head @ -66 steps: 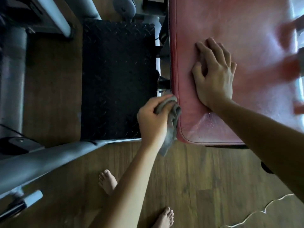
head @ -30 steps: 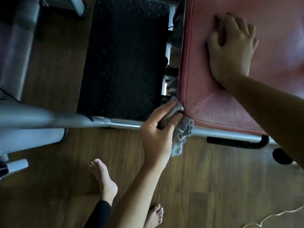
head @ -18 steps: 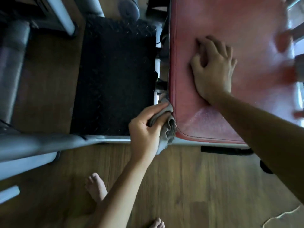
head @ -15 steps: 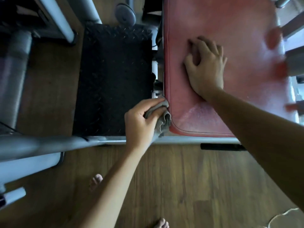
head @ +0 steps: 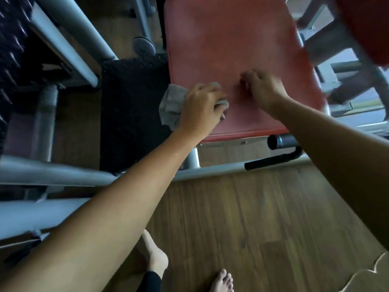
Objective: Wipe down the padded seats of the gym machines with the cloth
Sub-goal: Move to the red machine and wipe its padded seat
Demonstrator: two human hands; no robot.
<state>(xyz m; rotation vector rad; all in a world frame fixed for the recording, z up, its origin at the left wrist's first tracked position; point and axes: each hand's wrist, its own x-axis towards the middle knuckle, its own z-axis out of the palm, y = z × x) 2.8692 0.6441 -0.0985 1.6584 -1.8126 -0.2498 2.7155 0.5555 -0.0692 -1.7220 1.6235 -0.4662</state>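
Seat: red padded seat [head: 231, 45], long axis running away from the person; most of it lies beyond both hands.
Left grip [head: 202, 108]: clamped on the grey cloth [head: 170, 105] at the near-left edge, with the cloth partly overhanging.
Right grip [head: 263, 89]: fingers curled, empty, on the pad just beside the left.
Next stroke: probably forward along the seat's length.

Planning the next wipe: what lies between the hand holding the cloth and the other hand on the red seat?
Only a bare strip of red seat pad separates the left hand, gripping the cloth, from the right hand; the head view shows it.
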